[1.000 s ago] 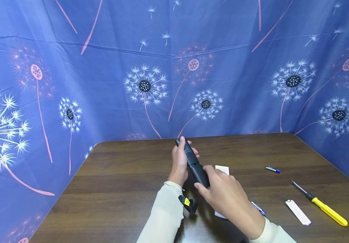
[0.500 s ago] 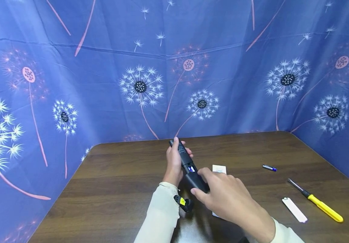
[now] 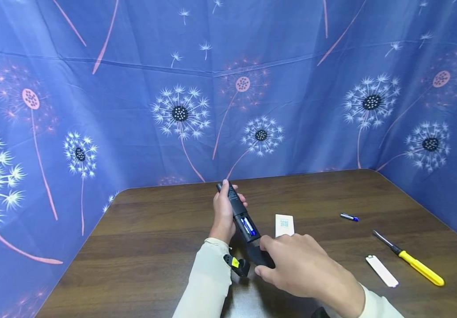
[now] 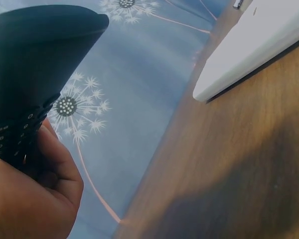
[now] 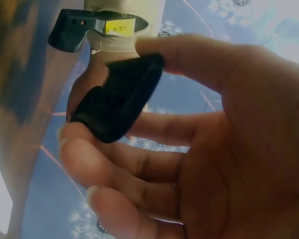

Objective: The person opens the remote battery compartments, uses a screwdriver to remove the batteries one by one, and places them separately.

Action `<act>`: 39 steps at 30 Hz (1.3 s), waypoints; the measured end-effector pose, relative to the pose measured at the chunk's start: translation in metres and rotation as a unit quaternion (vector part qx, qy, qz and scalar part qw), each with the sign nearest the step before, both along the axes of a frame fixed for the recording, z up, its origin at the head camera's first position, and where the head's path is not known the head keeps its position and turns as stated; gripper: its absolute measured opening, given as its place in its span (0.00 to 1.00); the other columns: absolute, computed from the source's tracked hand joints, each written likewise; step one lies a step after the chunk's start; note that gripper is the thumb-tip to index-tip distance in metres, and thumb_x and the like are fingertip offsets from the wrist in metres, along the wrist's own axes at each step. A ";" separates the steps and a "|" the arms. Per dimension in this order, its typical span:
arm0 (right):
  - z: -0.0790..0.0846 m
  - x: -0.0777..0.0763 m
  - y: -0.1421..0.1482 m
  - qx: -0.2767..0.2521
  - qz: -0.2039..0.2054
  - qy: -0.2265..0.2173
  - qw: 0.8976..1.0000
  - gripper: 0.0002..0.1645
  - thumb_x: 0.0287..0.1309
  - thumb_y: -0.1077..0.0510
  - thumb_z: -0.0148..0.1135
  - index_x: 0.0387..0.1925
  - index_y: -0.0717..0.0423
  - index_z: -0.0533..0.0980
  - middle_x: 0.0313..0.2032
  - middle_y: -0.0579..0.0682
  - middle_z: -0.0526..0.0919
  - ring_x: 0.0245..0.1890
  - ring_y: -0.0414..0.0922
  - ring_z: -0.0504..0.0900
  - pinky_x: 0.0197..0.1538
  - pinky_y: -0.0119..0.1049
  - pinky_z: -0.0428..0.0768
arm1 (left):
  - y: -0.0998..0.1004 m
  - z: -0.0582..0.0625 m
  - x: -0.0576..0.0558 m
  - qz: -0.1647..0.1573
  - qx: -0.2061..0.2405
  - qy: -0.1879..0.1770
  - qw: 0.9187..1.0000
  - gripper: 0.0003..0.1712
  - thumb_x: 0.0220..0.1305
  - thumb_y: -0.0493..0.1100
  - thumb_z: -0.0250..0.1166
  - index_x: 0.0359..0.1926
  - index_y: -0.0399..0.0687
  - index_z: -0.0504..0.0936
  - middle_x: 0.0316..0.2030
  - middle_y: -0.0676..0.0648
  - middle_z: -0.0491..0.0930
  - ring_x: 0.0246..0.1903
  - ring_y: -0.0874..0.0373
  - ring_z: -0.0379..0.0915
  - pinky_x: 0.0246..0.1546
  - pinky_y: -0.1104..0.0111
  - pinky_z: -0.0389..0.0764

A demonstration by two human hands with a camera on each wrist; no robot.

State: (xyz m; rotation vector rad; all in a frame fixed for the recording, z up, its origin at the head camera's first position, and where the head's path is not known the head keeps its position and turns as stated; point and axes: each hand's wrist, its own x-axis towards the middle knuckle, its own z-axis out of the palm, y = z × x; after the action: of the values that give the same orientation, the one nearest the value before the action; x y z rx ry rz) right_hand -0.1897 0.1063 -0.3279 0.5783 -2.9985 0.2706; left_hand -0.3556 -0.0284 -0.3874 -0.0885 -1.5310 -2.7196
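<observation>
The black remote control point(image 3: 237, 206) is up over the bench point(image 3: 153, 234), long axis slanting far left to near right, blue batteries point(image 3: 248, 225) showing! Left hand point(image 3: 222, 216) wraps its far end, fingers curled; right hand point(image 3: 304, 265), part-curled, pinches the dark battery cover point(image 3: 261, 257) at the near end.

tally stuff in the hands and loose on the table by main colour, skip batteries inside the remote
Black: 2 (remote control, battery cover)
White: 2 (slab with QR code, flat strip)
Yellow: 1 (long-handled tool)
Blue and silver: 1 (small cylinder, likely a battery)
Total visible: 6
</observation>
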 end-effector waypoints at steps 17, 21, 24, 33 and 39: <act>-0.018 -0.004 -0.003 0.076 0.062 -0.072 0.993 0.27 0.48 0.37 0.75 0.37 0.54 0.80 0.22 0.41 0.77 0.21 0.38 0.72 0.25 0.40 0.73 | -0.002 -0.001 -0.004 0.012 0.015 -0.017 1.000 0.26 0.78 0.59 0.48 0.49 0.38 0.73 0.21 0.47 0.77 0.18 0.59 0.74 0.27 0.67 0.80; -0.024 -0.006 -0.010 0.115 0.066 -0.102 0.986 0.29 0.46 0.35 0.76 0.37 0.53 0.81 0.24 0.44 0.79 0.24 0.41 0.75 0.30 0.42 0.77 | -0.001 0.001 -0.006 0.013 0.020 -0.015 1.000 0.25 0.78 0.58 0.48 0.47 0.39 0.74 0.20 0.47 0.77 0.18 0.59 0.74 0.27 0.67 0.80; -0.029 -0.005 -0.015 0.133 0.068 -0.102 0.983 0.28 0.44 0.35 0.77 0.35 0.52 0.81 0.24 0.44 0.79 0.23 0.41 0.75 0.30 0.42 0.77 | -0.002 0.002 -0.006 0.012 0.020 -0.013 1.000 0.24 0.78 0.58 0.48 0.46 0.41 0.74 0.21 0.47 0.77 0.19 0.59 0.75 0.27 0.67 0.81; -0.044 -0.004 -0.025 0.127 0.083 -0.079 0.985 0.29 0.37 0.36 0.80 0.33 0.50 0.80 0.21 0.42 0.78 0.20 0.39 0.73 0.26 0.39 0.76 | -0.006 0.000 -0.005 0.005 0.009 -0.005 1.000 0.26 0.79 0.58 0.46 0.48 0.39 0.74 0.22 0.47 0.76 0.22 0.59 0.75 0.30 0.67 0.81; -0.047 -0.005 -0.025 0.139 0.075 -0.078 0.984 0.26 0.41 0.36 0.78 0.31 0.50 0.80 0.20 0.42 0.76 0.20 0.39 0.72 0.26 0.39 0.75 | -0.005 -0.001 -0.003 -0.002 0.011 -0.008 1.000 0.28 0.79 0.59 0.46 0.52 0.35 0.72 0.22 0.47 0.76 0.22 0.60 0.75 0.29 0.68 0.81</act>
State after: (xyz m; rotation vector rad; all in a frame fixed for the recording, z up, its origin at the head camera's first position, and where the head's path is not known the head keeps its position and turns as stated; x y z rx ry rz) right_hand -0.1947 0.0808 -0.3752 0.8469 -3.1714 -0.1023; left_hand -0.3582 -0.0332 -0.3889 -0.0707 -1.5044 -2.7463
